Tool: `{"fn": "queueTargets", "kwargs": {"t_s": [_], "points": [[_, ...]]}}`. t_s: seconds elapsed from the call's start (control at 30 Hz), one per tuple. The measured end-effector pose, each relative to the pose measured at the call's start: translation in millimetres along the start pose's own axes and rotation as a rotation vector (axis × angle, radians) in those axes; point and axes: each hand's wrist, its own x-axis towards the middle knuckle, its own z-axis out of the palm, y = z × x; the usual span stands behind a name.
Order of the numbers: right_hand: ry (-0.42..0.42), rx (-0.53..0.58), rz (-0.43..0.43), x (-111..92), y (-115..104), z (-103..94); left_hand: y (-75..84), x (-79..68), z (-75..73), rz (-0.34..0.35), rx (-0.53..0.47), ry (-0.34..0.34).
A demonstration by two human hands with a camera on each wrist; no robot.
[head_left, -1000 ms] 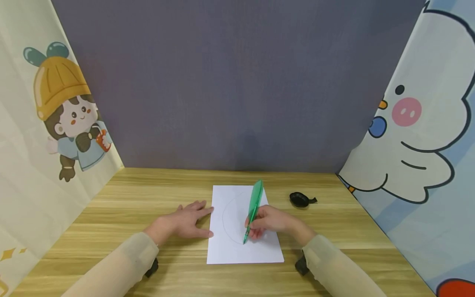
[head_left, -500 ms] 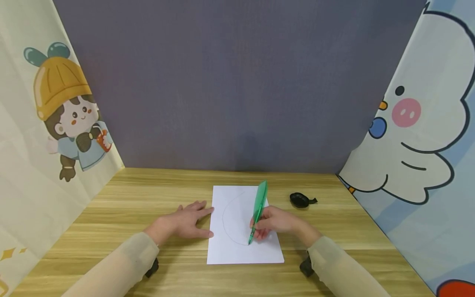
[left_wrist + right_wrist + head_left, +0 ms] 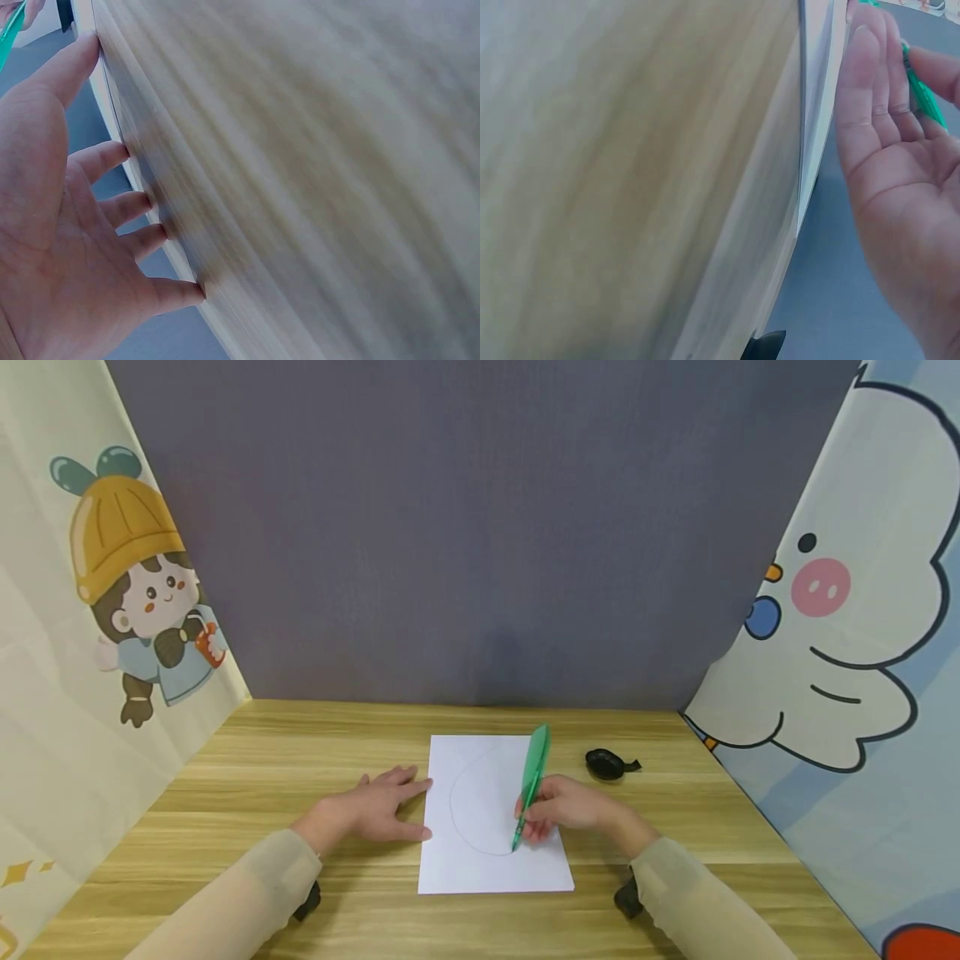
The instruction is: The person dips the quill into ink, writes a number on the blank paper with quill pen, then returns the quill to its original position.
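A sheet of white paper (image 3: 457,872) lies on the wooden table, with a thin curved line on it like the left and lower part of a circle. My right hand (image 3: 558,806) pinches a green feather-shaped pen (image 3: 536,764), its tip at the lower right end of that line and its feather top pointing up. In the right wrist view, part of the green pen (image 3: 924,97) shows between thumb and fingers. My left hand (image 3: 382,806) rests with fingers spread, thumb and index fingertips at the paper's left edge. The left wrist view shows its fingertips (image 3: 196,292) down on the tabletop.
A small black pan-shaped object (image 3: 606,764) lies on the table (image 3: 360,918) to the right of the paper. A dark grey panel (image 3: 472,527) stands behind the table, and printed cartoon curtains (image 3: 45,693) hang at both sides.
My right hand and the pen have moved a little to the right along the paper, and the line's lower end now reaches further right. My left hand stays in place.
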Motion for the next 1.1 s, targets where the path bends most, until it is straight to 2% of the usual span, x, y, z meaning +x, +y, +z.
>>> {"fn": "queueTargets", "kwargs": {"t_s": [0.4,1.1], "points": [[0.009,0.052,0.014,-3.0,6.1,-7.9,0.5,-0.3,-0.5,0.0,-0.002,0.0],[0.034,0.014,0.011,-4.5,11.0,-19.2,1.5,-0.7,-1.8,0.001,-0.002,-0.008]]}}
